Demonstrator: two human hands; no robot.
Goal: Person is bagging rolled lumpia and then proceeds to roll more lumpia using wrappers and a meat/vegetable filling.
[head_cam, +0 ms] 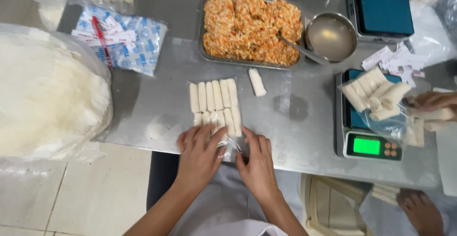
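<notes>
A clear plastic bag (pixel 215 103) filled with two rows of white spring rolls lies flat on the steel table (pixel 143 117). My left hand (pixel 200 152) presses on the bag's near open end, fingers spread over the lower row. My right hand (pixel 257 162) rests beside it on the bag's near right corner, fingers flat on the plastic. One loose roll (pixel 257 82) lies just beyond the bag to the right.
A metal tray of orange filling (pixel 252 26) with a spoon sits behind. A steel bowl of liquid (pixel 332 37) and two digital scales (pixel 371 145) stand right; another person's hand (pixel 431 103) holds rolls there. A pile of white wrappers (pixel 47 93) fills the left.
</notes>
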